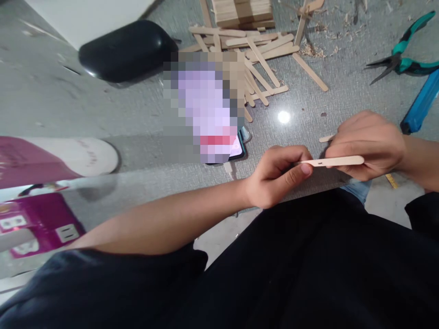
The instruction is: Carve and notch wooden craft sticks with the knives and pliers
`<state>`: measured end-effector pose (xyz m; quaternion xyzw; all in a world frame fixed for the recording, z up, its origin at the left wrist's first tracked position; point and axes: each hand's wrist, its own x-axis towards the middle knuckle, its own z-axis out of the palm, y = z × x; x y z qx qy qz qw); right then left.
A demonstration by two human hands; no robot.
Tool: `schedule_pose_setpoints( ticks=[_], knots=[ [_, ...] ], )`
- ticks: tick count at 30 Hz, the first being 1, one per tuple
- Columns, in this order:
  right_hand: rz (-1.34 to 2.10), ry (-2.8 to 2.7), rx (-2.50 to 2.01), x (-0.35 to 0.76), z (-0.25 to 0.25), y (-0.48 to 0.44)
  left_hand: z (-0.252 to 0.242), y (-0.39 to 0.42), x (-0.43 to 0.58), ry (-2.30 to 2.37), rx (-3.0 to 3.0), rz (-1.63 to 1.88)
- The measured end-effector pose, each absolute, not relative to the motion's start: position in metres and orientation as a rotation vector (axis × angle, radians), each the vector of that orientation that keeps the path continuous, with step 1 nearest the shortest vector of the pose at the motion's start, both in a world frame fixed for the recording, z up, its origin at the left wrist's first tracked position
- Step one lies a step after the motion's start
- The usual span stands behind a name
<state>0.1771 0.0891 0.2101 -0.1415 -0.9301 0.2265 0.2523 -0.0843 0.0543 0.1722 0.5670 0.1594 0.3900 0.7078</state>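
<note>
My left hand (276, 176) and my right hand (368, 144) together hold a flat wooden craft stick (338, 161) level above my lap. The left fingers pinch its left end; the right fingers close over its middle and right part. A small dark mark shows on the stick near its middle. A second stick end (325, 138) pokes out behind my right hand. Farther off lies a loose heap of wooden sticks (254, 59) on the grey floor (137, 114).
A stacked bundle of sticks (243, 11) stands at the top. Teal-handled pliers (403, 57) and a blue tool (421, 103) lie at right. A phone (240, 146), partly blurred, lies mid-floor. A black case (126, 50) sits upper left, a white shoe (82, 155) and magenta box (41, 224) at left.
</note>
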Motion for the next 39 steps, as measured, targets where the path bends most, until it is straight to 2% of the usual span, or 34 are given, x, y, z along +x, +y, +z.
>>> schedule_pose_setpoints(
  ticks=[14,19,25,31,36,39],
  knots=[
    [0.581,-2.597,-0.263,0.182,0.212,0.098,0.169,0.054,-0.084,0.296,1.309,0.855],
    [0.475,-2.596,-0.346,0.181,0.216,0.094,0.168,0.054,-0.083,0.323,1.410,0.917],
    [0.513,-2.559,-0.463,0.175,0.220,0.086,0.171,0.050,-0.082,0.373,1.466,0.942],
    [0.326,-2.556,-0.466,0.179,0.213,0.083,0.171,0.044,-0.080,0.424,1.379,0.945],
    [0.374,-2.554,-0.476,0.178,0.208,0.085,0.171,0.046,-0.080,0.411,1.367,0.968],
    [0.553,-2.519,-0.459,0.174,0.209,0.085,0.170,0.048,-0.080,0.370,1.382,0.978]
  ],
)
